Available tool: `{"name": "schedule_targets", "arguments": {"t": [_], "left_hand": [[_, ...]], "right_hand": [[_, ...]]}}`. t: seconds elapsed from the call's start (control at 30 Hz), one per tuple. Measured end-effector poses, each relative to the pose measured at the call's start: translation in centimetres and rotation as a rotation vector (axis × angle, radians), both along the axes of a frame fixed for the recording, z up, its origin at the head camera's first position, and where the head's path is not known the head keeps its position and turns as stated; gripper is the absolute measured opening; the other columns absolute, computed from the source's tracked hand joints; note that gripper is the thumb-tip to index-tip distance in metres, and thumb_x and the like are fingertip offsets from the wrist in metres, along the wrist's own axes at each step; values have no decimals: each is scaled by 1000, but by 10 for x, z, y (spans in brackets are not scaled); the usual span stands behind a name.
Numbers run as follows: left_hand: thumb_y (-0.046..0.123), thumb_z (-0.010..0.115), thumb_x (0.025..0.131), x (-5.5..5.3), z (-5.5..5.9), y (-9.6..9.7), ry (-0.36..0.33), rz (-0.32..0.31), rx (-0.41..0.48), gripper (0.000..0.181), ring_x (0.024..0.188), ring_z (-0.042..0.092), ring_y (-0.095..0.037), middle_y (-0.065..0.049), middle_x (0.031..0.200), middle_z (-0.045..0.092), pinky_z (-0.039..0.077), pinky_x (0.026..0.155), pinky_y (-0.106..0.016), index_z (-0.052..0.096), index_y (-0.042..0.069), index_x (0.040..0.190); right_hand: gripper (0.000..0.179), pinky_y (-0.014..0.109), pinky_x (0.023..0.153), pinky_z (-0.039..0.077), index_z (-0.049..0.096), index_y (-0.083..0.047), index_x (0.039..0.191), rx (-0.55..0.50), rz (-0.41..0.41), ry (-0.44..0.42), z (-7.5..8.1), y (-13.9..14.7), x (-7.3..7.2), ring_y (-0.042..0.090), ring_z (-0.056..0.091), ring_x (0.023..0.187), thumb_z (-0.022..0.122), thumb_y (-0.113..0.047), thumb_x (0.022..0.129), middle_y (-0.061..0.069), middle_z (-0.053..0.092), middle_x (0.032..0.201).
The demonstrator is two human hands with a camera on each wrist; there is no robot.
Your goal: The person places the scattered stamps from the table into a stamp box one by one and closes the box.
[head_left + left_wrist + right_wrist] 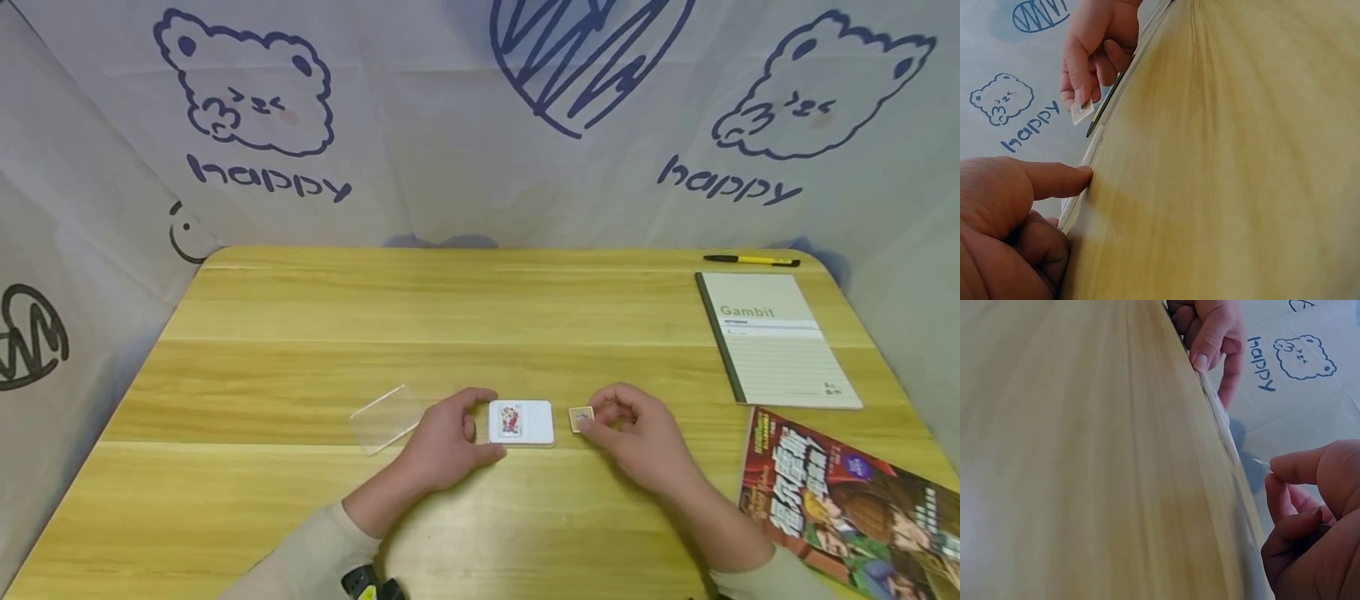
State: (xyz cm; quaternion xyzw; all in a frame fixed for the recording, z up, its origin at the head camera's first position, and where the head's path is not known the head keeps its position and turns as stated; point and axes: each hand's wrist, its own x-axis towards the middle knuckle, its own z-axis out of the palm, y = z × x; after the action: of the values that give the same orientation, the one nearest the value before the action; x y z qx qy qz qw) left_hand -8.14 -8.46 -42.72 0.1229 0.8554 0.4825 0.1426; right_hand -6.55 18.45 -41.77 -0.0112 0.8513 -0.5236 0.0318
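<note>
My left hand (448, 437) holds a small white rectangular card (536, 423) by its left end, thumb at the near edge and index finger at the far edge. On the card's left half lies a stamp (511, 420) with a red and green figure. Just right of the card, my right hand (637, 433) pinches a second, brown-bordered stamp (579, 418) between thumb and fingers; it also shows as a small square in the left wrist view. In the right wrist view this stamp (1262, 464) is seen edge-on, raised off the tabletop.
A clear plastic lid (386, 419) lies left of my left hand on the wooden table (450, 317). To the right are a Gambit notebook (780, 358), a yellow and black pen (752, 261) and a colourful magazine (855, 500). A drawn-on white cloth (420, 125) hangs behind.
</note>
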Motion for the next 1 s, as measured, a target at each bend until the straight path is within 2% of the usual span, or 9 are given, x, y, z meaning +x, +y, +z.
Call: {"name": "schedule_targets", "arguments": {"t": [0.3,0.53,0.73,1.0], "left_hand": [[9,86,78,0,0,0,-4,1,7,65,51,38,-9,3,63,43,34,48,-24,57,1,135],[10,86,78,0,1,0,4,-1,-2,64,52,40,-9,3,64,45,35,49,-25,57,2,134],[10,86,78,0,1,-1,0,-3,-2,64,52,39,-9,3,64,45,34,48,-24,57,2,135],[10,86,78,-1,1,0,-14,-2,8,65,52,39,-9,3,64,44,34,48,-24,57,2,135]], "right_hand": [[19,31,67,44,68,-9,85,7,42,-13,0,-16,-7,18,60,72,85,-16,81,0,66,74],[20,29,63,44,68,-7,83,9,55,-63,0,-26,-14,19,59,68,86,-16,80,2,65,70],[19,30,63,43,67,-9,84,65,71,-53,-1,-29,-18,18,57,67,84,-16,81,0,62,69],[27,36,66,44,67,-9,89,104,108,-74,-2,-30,-20,19,58,69,87,-21,77,-1,63,72]]}}
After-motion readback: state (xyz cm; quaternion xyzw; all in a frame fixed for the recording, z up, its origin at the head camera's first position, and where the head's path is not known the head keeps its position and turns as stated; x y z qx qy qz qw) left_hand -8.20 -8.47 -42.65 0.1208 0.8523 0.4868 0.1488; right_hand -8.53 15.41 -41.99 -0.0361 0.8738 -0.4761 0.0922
